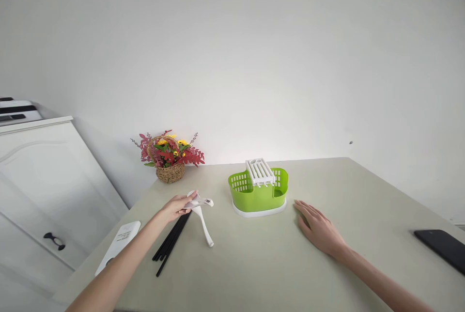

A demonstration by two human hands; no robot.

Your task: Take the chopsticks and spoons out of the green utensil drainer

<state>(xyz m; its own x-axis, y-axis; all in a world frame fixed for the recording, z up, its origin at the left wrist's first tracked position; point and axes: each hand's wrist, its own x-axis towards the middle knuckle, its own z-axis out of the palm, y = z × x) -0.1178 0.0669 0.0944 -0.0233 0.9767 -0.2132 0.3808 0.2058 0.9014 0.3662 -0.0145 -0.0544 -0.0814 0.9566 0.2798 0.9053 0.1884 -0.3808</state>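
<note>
My left hand [180, 205] is closed on a pale white spoon [204, 202], whose end with a small dark label points right. Beneath it lies a second white spoon [203, 227], its handle reaching toward me and its head partly covered by the hand. Several black chopsticks [172, 241] lie on the table just below the hand and forearm. My right hand [319, 227] rests flat on the tabletop, holding nothing, a little right of a green utensil basket [258, 199]. The basket has a white slotted rack [260, 171] across its middle and a white base.
A wicker basket of artificial flowers [170, 173] stands at the back left of the table [254, 263]. My left forearm partly covers a white flat object [121, 241] with print. At the right edge lies a black phone [441, 248]. A white cabinet [39, 171] stands on the left.
</note>
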